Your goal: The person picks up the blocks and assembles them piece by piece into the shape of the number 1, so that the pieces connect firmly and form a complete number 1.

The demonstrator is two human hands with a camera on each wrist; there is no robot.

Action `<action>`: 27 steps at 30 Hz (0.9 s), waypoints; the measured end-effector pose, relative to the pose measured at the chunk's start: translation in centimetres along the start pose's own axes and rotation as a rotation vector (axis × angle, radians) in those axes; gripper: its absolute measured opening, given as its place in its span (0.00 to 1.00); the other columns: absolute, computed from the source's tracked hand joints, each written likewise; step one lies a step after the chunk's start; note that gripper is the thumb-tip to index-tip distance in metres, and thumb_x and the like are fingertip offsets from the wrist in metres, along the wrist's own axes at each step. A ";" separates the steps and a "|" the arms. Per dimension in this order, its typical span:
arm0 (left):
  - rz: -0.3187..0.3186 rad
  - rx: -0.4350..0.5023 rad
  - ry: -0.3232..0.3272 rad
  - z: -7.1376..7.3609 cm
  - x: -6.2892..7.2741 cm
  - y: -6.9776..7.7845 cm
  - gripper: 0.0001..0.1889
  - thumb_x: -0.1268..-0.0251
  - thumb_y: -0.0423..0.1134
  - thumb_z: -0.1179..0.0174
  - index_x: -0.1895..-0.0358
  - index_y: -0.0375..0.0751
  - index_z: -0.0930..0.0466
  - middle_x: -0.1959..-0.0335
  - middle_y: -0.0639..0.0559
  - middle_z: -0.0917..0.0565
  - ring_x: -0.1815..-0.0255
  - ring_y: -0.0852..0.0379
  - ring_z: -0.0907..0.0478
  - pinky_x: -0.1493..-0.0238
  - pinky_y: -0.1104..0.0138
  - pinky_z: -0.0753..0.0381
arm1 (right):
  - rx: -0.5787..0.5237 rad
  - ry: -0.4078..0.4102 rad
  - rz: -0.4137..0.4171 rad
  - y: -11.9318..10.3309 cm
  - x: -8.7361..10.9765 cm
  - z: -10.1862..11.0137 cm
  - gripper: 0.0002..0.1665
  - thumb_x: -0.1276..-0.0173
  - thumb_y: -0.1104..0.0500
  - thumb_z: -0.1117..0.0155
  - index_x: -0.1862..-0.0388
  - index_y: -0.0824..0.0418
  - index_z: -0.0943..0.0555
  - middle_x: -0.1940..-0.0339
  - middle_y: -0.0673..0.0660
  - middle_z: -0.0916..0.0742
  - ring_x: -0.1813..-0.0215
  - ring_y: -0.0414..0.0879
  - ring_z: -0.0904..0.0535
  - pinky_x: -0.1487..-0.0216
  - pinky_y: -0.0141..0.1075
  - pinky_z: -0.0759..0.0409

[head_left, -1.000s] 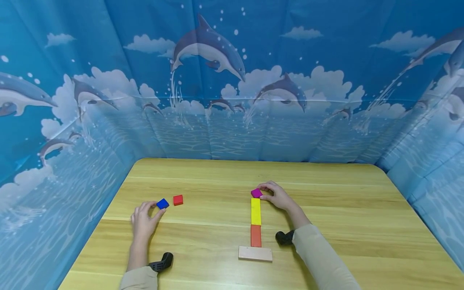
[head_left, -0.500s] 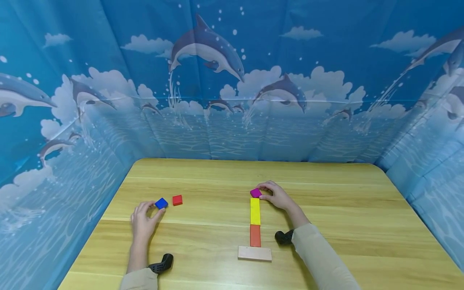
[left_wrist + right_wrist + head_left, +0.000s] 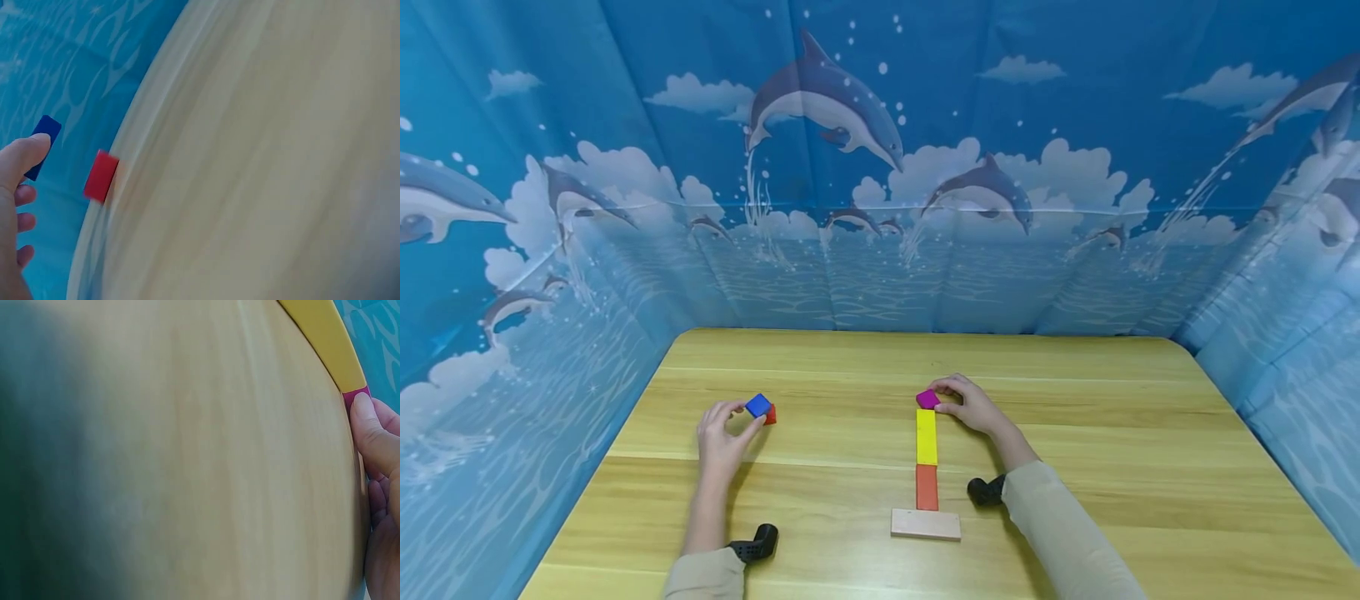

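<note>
A person's left hand (image 3: pixel 722 434) pinches a blue square block (image 3: pixel 759 406) above a wood-grained table (image 3: pixel 1112 417), near a red block (image 3: pixel 102 176); the right hand (image 3: pixel 973 407) pinches a magenta block (image 3: pixel 927 400) touching a yellow rectangular block (image 3: pixel 927 437).

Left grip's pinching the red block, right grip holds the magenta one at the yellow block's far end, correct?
Not the red block: the left wrist view shows the left grip pinching the blue block. The right grip holds the magenta block at the far end of the yellow block.
</note>
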State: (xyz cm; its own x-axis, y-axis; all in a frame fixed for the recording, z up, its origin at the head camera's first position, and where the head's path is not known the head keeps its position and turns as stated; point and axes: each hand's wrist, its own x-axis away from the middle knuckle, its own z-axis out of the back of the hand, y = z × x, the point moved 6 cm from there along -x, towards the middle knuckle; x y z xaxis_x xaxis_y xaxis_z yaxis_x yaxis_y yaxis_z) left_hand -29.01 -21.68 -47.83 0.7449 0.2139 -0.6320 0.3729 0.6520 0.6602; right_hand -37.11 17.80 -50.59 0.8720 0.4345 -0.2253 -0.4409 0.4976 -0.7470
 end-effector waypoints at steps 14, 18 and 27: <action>-0.048 0.023 -0.158 -6.3 -0.6 3.5 0.18 0.61 0.36 0.27 0.64 0.35 0.20 0.66 0.43 0.19 0.61 0.45 0.26 0.52 0.51 0.36 | 0.013 0.000 0.012 0.0 0.0 0.0 0.19 0.40 0.61 0.37 0.50 0.63 0.23 0.58 0.56 0.22 0.56 0.49 0.29 0.51 0.44 0.29; -0.056 0.030 -0.228 -8.3 -0.7 4.4 0.18 0.58 0.37 0.28 0.62 0.36 0.20 0.66 0.45 0.20 0.60 0.47 0.26 0.51 0.52 0.35 | 0.005 -0.001 0.005 0.1 -0.1 0.0 0.19 0.40 0.61 0.37 0.50 0.63 0.23 0.58 0.56 0.22 0.55 0.49 0.29 0.51 0.44 0.30; -0.081 -0.026 -0.374 -12.1 -0.9 5.8 0.17 0.55 0.41 0.29 0.60 0.39 0.20 0.65 0.48 0.20 0.59 0.50 0.27 0.50 0.52 0.33 | 0.013 0.020 0.029 0.0 -0.1 0.0 0.18 0.41 0.62 0.37 0.51 0.64 0.22 0.60 0.58 0.22 0.56 0.51 0.28 0.52 0.44 0.28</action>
State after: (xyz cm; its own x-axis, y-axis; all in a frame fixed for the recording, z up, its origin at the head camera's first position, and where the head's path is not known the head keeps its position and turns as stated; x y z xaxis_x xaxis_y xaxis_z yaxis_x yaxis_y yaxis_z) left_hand -34.22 -9.32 -48.31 0.8660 -0.1160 -0.4863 0.4278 0.6754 0.6007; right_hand -37.26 17.80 -50.56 0.8626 0.4341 -0.2597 -0.4691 0.4946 -0.7316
